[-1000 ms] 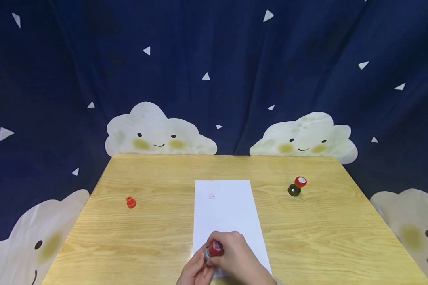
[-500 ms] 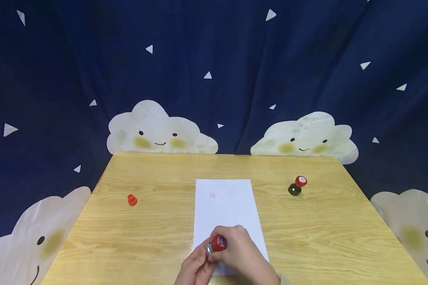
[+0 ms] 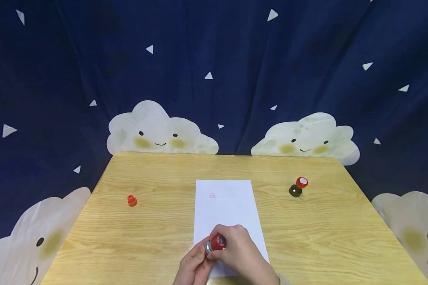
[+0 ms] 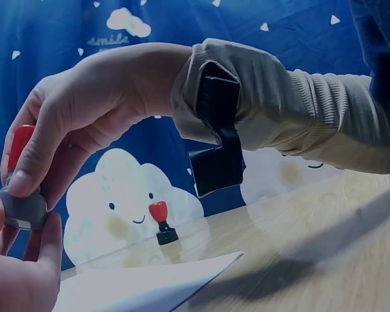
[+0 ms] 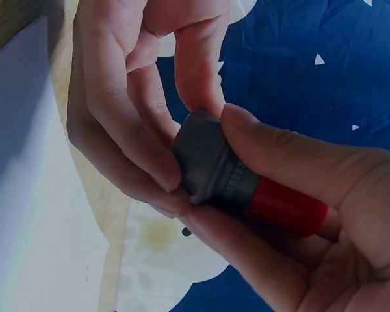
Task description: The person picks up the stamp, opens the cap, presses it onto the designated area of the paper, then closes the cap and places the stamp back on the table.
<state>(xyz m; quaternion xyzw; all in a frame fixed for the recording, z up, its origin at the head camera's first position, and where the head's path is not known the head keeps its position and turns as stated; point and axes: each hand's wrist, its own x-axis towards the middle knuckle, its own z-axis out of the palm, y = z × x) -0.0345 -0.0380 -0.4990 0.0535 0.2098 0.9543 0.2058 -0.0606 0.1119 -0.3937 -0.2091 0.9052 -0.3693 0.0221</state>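
Both hands hold one hand stamp (image 3: 219,242) over the near end of a white sheet of paper (image 3: 222,209). The left hand (image 3: 192,264) pinches its dark grey base (image 5: 205,153) between thumb and fingers. The right hand (image 3: 238,250) grips the red handle (image 5: 287,207) and the collar by the base. In the head view the stamp lies tilted, handle end up and to the right. A small pink printed mark (image 3: 212,195) shows near the top left of the paper. The stamp's underside is hidden.
On the wooden table (image 3: 146,237), a small red stepped cap-like piece (image 3: 132,200) stands to the left. A second stamp with a red knob (image 3: 301,182) and black base (image 3: 295,190) stands at the right. A dark blue curtain (image 3: 185,47) with clouds hangs behind.
Over the last second both hands have risen slightly, and the stamp's handle has swung a little to the right. During the last half second they have hardly moved.
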